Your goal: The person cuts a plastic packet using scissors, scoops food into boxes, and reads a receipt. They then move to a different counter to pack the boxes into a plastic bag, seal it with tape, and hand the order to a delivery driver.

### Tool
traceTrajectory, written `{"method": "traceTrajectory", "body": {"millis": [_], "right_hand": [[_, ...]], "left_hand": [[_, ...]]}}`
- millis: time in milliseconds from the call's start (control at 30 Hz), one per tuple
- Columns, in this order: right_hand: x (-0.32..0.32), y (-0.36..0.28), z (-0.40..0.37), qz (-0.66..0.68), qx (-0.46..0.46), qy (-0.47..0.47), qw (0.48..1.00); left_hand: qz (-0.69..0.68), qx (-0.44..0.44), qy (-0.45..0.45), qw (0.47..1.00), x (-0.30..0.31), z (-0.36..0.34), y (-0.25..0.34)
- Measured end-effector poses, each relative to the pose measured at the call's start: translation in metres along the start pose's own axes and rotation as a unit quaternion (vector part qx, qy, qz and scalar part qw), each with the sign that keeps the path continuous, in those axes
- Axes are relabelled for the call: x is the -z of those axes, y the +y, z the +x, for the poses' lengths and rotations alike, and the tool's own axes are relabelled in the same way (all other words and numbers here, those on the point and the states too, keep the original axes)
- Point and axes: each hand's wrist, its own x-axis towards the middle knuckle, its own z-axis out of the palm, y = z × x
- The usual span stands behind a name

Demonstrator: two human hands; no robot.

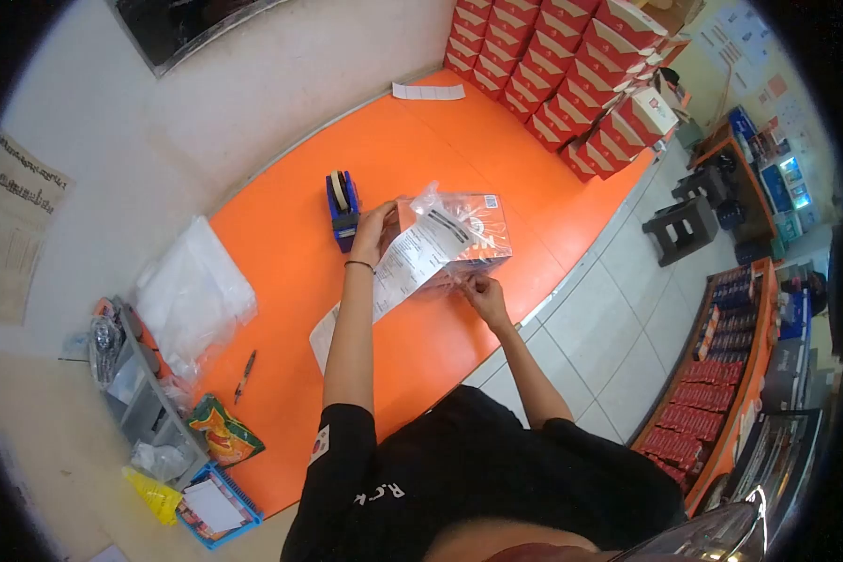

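Observation:
An orange box (pixel 490 220) in clear plastic wrap sits on the orange table (pixel 421 356). A long printed paper strip (pixel 412 260) lies across the box and trails down toward my left forearm. My left hand (pixel 373 232) is at the box's left side, its fingers bent against the wrapped edge. At the box's lower edge, my right hand (pixel 484 298) pinches the clear plastic between closed fingers. The blue tape dispenser (pixel 343 211) stands just left of my left hand.
Stacked red and white boxes (pixel 571 80) fill the table's far right end. White plastic bags (pixel 196 300), a pen (pixel 245 377), a snack packet (pixel 224 431) and a grey organizer (pixel 154 403) are on the left. A paper strip (pixel 428 92) lies near the wall.

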Motion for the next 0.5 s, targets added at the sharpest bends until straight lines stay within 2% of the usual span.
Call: {"method": "traceTrajectory", "body": {"millis": [33,67,100,167,233,300,333,367,400,433,467,500], "right_hand": [[0.001,-0.009,-0.004,0.008,-0.002,-0.002,1.0],[0.008,-0.02,-0.007,-0.064,0.008,0.013,0.998],[0.017,-0.03,-0.007,-0.138,0.02,0.028,0.99],[0.057,-0.014,0.008,-0.223,0.004,0.021,0.975],[0.088,-0.077,0.012,-0.202,0.057,0.196,0.958],[0.089,-0.16,0.022,-0.151,0.189,0.183,0.953],[0.08,-0.169,0.039,-0.162,0.297,0.117,0.934],[0.065,-0.198,0.044,-0.169,0.328,0.029,0.929],[0.048,-0.18,0.072,-0.28,0.411,-0.068,0.865],[0.033,-0.175,0.085,-0.253,0.442,-0.12,0.852],[0.02,-0.176,0.083,-0.247,0.41,-0.127,0.869],[0.014,-0.169,0.086,-0.229,0.398,-0.118,0.88]], "left_hand": [[0.017,0.036,0.001,0.999,0.001,0.0,0.002],[0.01,0.031,0.032,0.999,-0.006,-0.001,-0.002],[0.013,0.081,-0.028,0.996,0.014,0.024,-0.025],[0.049,0.126,0.015,0.991,0.02,0.027,-0.033],[-0.016,0.117,0.0,0.993,0.006,0.006,-0.022],[-0.025,0.008,-0.029,0.999,0.028,0.025,-0.043],[-0.009,-0.038,0.033,0.999,0.042,0.033,-0.061],[-0.028,-0.079,0.064,0.994,0.045,0.029,-0.072],[0.069,-0.068,0.103,0.99,0.056,0.025,-0.078],[0.155,-0.063,0.087,0.982,0.073,0.012,-0.084],[0.063,-0.075,0.092,0.991,0.05,-0.034,-0.062],[0.151,-0.123,0.103,0.975,0.08,-0.04,-0.087]]}}
